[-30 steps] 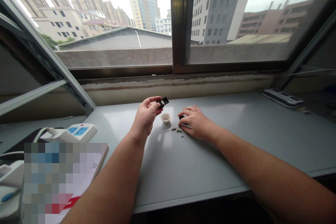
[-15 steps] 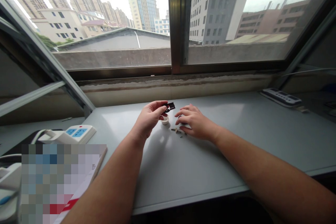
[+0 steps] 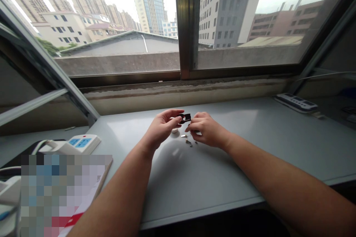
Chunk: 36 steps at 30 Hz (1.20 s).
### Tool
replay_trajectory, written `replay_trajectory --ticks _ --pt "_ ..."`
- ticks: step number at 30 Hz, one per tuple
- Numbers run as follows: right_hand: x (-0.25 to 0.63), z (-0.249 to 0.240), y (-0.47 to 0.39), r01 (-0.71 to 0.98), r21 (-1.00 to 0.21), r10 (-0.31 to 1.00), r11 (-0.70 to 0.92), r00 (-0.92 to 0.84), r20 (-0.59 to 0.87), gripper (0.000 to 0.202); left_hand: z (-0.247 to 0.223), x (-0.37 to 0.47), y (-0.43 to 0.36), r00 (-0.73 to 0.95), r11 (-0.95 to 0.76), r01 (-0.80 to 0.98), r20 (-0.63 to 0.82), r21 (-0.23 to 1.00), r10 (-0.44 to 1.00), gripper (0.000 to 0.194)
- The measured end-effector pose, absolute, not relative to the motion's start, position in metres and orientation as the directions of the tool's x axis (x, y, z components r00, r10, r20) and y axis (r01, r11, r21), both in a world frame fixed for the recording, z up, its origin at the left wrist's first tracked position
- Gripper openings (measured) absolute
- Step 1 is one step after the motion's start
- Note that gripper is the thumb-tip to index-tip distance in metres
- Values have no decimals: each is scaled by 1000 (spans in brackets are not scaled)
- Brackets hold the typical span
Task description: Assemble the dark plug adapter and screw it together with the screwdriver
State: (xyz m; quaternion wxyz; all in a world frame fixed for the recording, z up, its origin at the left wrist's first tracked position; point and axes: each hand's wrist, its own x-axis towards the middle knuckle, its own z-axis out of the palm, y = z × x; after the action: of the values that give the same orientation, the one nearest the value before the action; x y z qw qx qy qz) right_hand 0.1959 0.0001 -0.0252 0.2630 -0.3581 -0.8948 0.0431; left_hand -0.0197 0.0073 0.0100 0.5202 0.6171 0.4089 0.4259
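My left hand [image 3: 164, 126] pinches a small black part [image 3: 187, 117] between thumb and fingers, above the grey table. One end of the part looks rounded and the other squarish. Close to its right end is my right hand [image 3: 204, 127], with the fingers bent and drawn together; what they grip, if anything, is hidden. A small round white cup-like piece [image 3: 175, 130] stands on the table below my left hand, partly covered by it. Several tiny metal and pale pieces [image 3: 188, 141] lie on the table beneath my right hand, too small to name.
White power strips with blue sockets [image 3: 83, 142] and cables stand at the left, behind a blurred booklet or box [image 3: 80, 189]. A white and dark power strip [image 3: 296, 103] lies at the back right. Beyond the table [image 3: 200, 185] rises a window; a metal frame [image 3: 69, 92] slants at the left.
My left hand has moved slightly right with the black part. My right hand's fingers have closed together and come up to the part's end. The small pieces beneath appear shifted.
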Motion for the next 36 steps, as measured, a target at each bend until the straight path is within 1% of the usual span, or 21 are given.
replay_trajectory --ticks 7,12,17,20,22,23,25,27,29,31,33,36 --pt "193 -31 0 648 -261 697 715 -638 326 21 12 -18 7 256 -75 32 64 997 965 50" --pt "188 -27 -1 688 -282 742 669 -600 297 12 11 -17 8 200 -48 43 39 998 979 40" --pt "187 -26 -1 687 -248 729 683 -619 293 9 10 -18 11 166 -27 30 22 999 986 37" --pt "194 -24 0 632 -252 678 733 -653 338 17 10 -18 11 160 -23 11 21 1000 987 37" --pt "202 -21 0 555 -307 633 773 -645 428 25 10 -18 10 175 -20 -5 21 1000 984 40" --pt "207 -18 0 508 -356 620 784 -617 486 26 10 -18 9 188 -20 -11 22 1000 982 42" --pt "217 -13 -1 404 -480 628 778 -514 585 26 10 -18 8 213 -14 -15 17 1000 977 46" --pt "226 -9 -2 297 -600 668 742 -389 634 21 11 -18 6 232 -3 -11 5 1000 973 49" --pt "231 -8 -2 188 -704 725 685 -273 633 16 11 -18 5 252 10 -1 -10 1000 968 51" --pt "232 -9 -2 81 -783 779 617 -200 594 10 11 -18 4 284 13 15 -17 1000 959 53" --pt "231 -10 -3 8 -823 810 568 -180 558 7 10 -19 4 320 7 43 -20 999 947 54" --pt "227 -10 -3 -36 -833 815 552 -188 548 4 9 -20 4 348 -9 79 -19 997 937 53"
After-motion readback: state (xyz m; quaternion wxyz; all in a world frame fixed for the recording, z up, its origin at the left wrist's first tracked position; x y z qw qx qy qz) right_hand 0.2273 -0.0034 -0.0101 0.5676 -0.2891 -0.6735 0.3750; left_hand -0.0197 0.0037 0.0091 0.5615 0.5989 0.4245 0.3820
